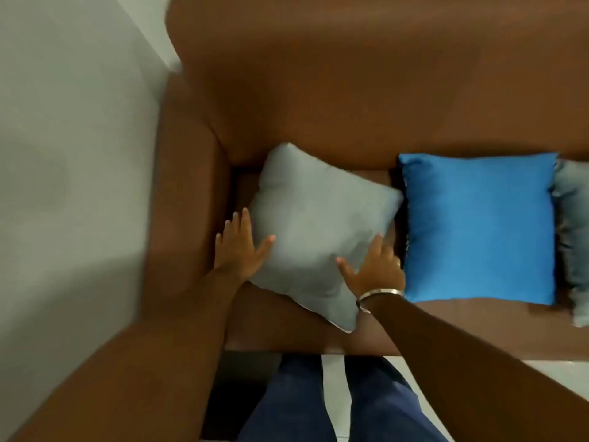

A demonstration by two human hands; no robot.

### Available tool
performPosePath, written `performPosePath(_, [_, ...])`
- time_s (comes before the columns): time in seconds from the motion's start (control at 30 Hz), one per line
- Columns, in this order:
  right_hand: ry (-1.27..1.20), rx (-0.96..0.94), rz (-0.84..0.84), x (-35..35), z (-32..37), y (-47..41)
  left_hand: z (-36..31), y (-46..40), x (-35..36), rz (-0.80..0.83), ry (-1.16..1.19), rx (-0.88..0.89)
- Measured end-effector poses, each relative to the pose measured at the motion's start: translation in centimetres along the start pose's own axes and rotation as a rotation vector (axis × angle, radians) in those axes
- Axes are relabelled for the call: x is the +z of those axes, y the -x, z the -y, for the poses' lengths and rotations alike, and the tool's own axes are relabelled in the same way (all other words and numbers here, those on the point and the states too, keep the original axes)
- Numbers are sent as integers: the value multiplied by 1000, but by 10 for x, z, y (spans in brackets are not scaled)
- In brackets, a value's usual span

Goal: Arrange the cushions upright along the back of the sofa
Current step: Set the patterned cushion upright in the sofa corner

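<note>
Standing at the left end of the brown sofa (350, 90), looking down over the seat. My legs in blue trousers (334, 400) show at the bottom, close to the sofa's front edge.

Grey cushion (318, 224): on the seat near the left armrest (188, 202), turned so it sits like a diamond, one corner pointing up toward the backrest and one corner hanging past the front of the seat. It leans back, but whether its top corner touches the backrest I cannot tell.

My left hand (239, 250): flat against the cushion's lower-left edge, fingers spread and straight, thumb lying on the cushion face. Grip apart, pressing rather than clamping.

My right hand (376, 269): laid on the cushion's lower-right edge, fingers spread, thumb out across the fabric. Grip apart here too; palm contact only, nothing pinched. A metal bangle (377, 296) sits on this wrist.

Blue cushion (478, 228): just right of the grey one, square-on, its top edge up against the backrest and its bottom edge on the seat. The grey cushion's right corner reaches almost to its left side.

Second grey cushion (573, 237): at the right border, partly cut off, tucked beside the blue one and touching its right edge.

Pale wall (73, 122) left of the armrest. Light floor tile (557, 374) visible below the seat front. Picture is somewhat soft throughout.
</note>
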State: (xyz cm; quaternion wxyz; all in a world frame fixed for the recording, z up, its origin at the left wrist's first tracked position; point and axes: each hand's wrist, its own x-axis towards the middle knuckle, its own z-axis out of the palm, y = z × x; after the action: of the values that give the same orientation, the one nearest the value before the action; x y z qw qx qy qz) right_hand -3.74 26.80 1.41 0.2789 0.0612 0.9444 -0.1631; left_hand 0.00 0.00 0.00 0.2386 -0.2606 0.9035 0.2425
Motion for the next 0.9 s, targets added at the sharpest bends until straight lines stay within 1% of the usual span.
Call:
performPosePath(0.07, [-270, 259, 58, 42, -17, -15, 20, -20, 27, -7, 159, -72])
performPosePath(0.1, [-431, 318, 102, 61, -24, -18, 30, -27, 38, -20, 241, -89])
performPosePath(0.13, [-576, 366, 167, 74, -29, -23, 36, -30, 44, -11, 302, -99])
performPosePath(0.17, [-688, 381, 175, 88, -31, -29, 41, -36, 51, -16, 334, -102])
performPosePath(0.27, [-861, 386, 219, 85, -27, -35, 37, -37, 40, 43, 370, -158])
performPosePath(0.33, [-851, 367, 302, 56, -27, -30, 28, -33, 16, 145, 461, -187])
performPosePath(0.43, [-804, 271, 416, -25, -30, -30, 13, -29, -48, 317, 486, -221])
performPosePath(0.5, [-923, 248, 453, -80, -32, -42, 14, -33, -99, 421, 538, -300])
performPosePath(0.57, [-1096, 256, 399, -120, -26, -64, 17, -39, -136, 500, 737, -316])
performPosePath(0.6, [-1085, 223, 380, -130, -20, -77, 18, -44, -140, 467, 875, -317])
performPosePath(0.63, [-1049, 196, 358, -136, -10, -89, 16, -48, -137, 381, 993, -309])
performPosePath(0.7, [-993, 155, 344, -128, 10, -107, 5, -57, -107, 178, 1145, -245])
performPosePath(0.73, [-970, 112, 331, -117, 19, -114, -3, -60, -87, 106, 1203, -210])
performPosePath(0.8, [-921, -6, 243, -87, 27, -130, -20, -69, -51, -3, 1249, -152])
performPosePath(0.87, [-803, -202, 79, -64, 33, -142, -32, -85, -35, -103, 1258, -146])
performPosePath(0.9, [-788, -260, 3, -59, 37, -146, -35, -92, -32, -149, 1234, -141])
